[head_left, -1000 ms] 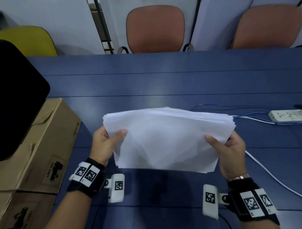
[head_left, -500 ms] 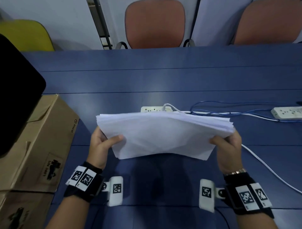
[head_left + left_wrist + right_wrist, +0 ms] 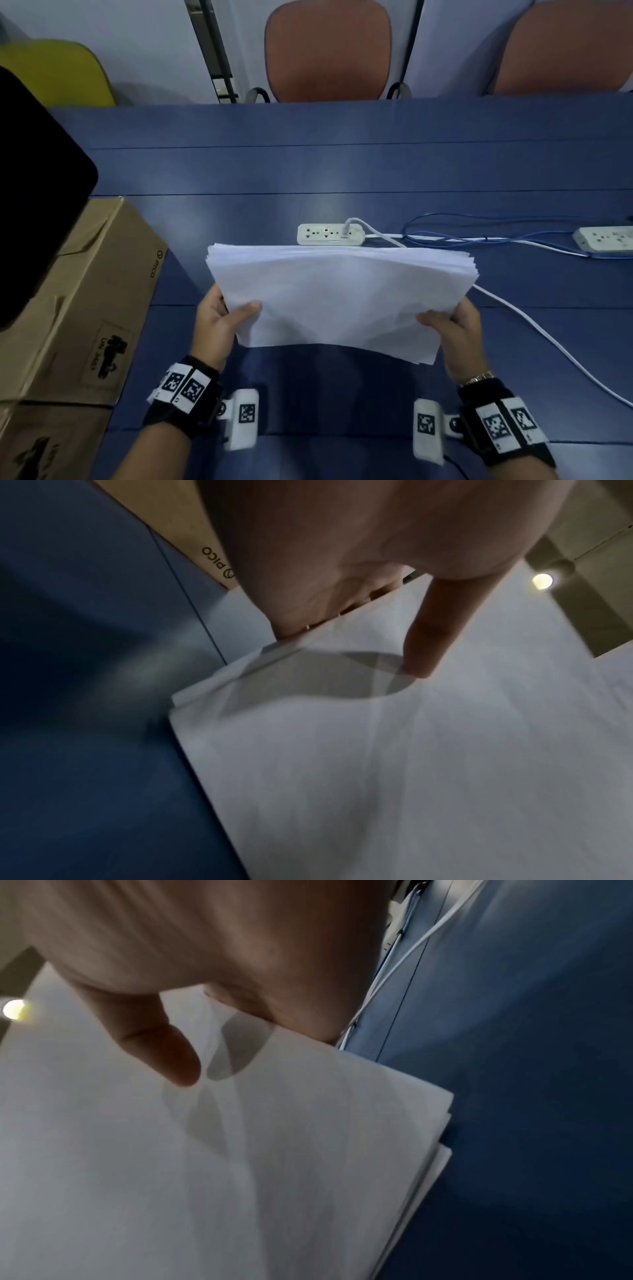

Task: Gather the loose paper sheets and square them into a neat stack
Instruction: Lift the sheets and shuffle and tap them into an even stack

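A stack of white paper sheets (image 3: 339,294) stands tilted above the blue table (image 3: 342,164), its lower long edge near the tabletop. My left hand (image 3: 219,318) grips its left side, thumb on the near face. My right hand (image 3: 455,325) grips the right side the same way. The sheet edges are slightly staggered at the top corners and at the lower right. In the left wrist view my thumb (image 3: 428,642) presses on the paper (image 3: 411,750); in the right wrist view my thumb (image 3: 164,1047) presses on the sheets (image 3: 240,1164). The fingers behind the stack are hidden.
A white power strip (image 3: 329,234) lies just behind the stack, with white and blue cables (image 3: 479,236) running right to a second strip (image 3: 606,238). A white cable (image 3: 548,342) crosses the table at right. Cardboard boxes (image 3: 78,308) stand at left. Chairs (image 3: 329,51) line the far edge.
Both hands lowered and tilted the stack, then brought it slightly nearer; the power strip behind it came into view. The grip of both hands is unchanged.
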A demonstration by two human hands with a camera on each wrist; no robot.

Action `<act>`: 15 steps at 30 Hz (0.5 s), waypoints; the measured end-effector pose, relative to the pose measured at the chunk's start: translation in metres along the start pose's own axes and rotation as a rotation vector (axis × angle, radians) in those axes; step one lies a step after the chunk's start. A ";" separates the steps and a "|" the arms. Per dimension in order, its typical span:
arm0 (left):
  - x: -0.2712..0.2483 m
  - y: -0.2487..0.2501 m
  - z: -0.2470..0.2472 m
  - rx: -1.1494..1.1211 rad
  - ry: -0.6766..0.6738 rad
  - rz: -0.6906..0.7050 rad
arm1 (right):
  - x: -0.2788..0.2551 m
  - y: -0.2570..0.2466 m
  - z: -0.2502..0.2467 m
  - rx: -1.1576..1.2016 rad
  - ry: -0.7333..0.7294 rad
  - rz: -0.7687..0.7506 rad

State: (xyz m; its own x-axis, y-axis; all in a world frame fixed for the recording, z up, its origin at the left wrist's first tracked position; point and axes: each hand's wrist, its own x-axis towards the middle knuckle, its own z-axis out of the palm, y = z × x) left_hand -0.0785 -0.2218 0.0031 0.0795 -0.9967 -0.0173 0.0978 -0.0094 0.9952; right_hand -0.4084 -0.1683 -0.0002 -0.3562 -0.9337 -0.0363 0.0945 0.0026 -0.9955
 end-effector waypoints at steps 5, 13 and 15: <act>0.000 0.003 -0.009 -0.062 0.012 0.034 | 0.002 -0.010 -0.003 0.065 0.051 -0.063; -0.001 -0.001 -0.011 -0.041 -0.004 0.013 | 0.004 -0.014 -0.002 0.044 -0.016 -0.094; 0.001 -0.001 -0.016 -0.065 -0.033 0.004 | 0.005 -0.018 -0.005 0.034 0.002 -0.108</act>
State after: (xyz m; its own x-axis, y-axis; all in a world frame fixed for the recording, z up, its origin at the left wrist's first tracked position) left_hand -0.0628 -0.2214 0.0008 0.0478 -0.9988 -0.0086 0.1622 -0.0008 0.9868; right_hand -0.4169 -0.1709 0.0172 -0.3677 -0.9272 0.0708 0.0866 -0.1100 -0.9902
